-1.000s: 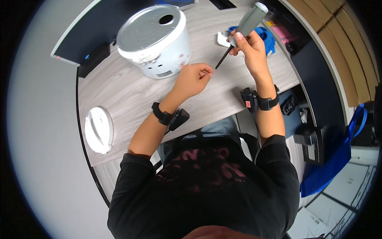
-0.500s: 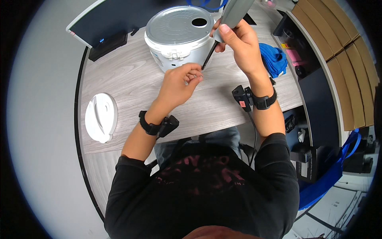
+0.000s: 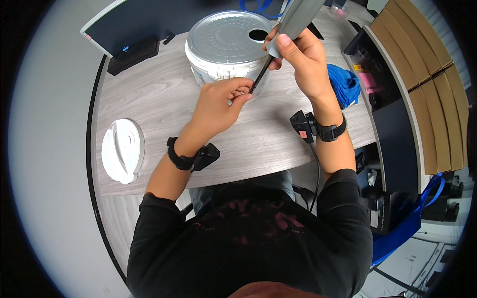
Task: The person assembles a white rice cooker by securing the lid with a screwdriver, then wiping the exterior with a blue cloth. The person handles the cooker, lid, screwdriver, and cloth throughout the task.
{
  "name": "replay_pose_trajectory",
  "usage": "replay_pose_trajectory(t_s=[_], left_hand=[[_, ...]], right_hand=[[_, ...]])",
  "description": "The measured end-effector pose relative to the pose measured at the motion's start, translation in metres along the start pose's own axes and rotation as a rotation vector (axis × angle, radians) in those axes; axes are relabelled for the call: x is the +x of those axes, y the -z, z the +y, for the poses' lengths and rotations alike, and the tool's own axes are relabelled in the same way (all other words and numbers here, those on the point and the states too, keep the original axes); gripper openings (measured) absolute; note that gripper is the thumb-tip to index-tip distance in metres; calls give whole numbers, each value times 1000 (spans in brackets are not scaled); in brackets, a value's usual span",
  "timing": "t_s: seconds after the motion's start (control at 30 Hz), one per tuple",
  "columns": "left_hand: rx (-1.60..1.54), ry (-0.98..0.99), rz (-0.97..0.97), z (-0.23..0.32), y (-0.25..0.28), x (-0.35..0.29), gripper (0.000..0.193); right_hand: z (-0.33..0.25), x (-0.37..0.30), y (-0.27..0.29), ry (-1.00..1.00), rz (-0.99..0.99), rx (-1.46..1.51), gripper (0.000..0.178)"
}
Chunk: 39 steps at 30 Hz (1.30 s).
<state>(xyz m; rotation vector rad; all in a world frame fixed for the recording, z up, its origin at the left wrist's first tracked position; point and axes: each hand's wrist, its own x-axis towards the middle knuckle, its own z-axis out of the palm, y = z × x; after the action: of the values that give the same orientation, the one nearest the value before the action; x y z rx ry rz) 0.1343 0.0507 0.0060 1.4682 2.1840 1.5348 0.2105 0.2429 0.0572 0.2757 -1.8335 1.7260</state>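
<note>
1. The right hand (image 3: 303, 54) is wrapped around the grey handle of a screwdriver (image 3: 293, 20); the thumb lies along the handle and the other fingers curl shut behind it.
2. The screwdriver's dark shaft slants down and to the left, and its tip sits at the fingertips of the left hand (image 3: 218, 102).
3. The left hand's fingers are bent inward, with thumb and forefinger pinched together at the tip. Whatever they pinch is too small to make out.
4. Both hands are in front of a round white cooker (image 3: 223, 44), just beside its near wall. Its grey top has ribbed rings and a dark round hole near the right edge.
5. The cooker stands at the far side of a wood-grain table (image 3: 149, 109).
6. A white round lid (image 3: 121, 149) lies near the table's left edge, well apart from the hands.
7. A blue cloth (image 3: 344, 84) lies to the right, near the right wrist.
8. Each wrist wears a black band with a small black unit attached.
</note>
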Motion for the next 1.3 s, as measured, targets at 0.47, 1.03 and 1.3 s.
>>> replay_pose_trajectory(t_s=[0.47, 1.03, 1.3], left_hand=[[-41, -48, 142, 4, 38, 27, 27], [54, -98, 268, -14, 40, 44, 28], [65, -95, 291, -10, 38, 42, 28]], right_hand=[[-10, 69, -24, 177, -123, -142, 34], [-17, 99, -29, 111, -195, -454, 42], [-37, 95, -32, 41, -228, -470, 29]])
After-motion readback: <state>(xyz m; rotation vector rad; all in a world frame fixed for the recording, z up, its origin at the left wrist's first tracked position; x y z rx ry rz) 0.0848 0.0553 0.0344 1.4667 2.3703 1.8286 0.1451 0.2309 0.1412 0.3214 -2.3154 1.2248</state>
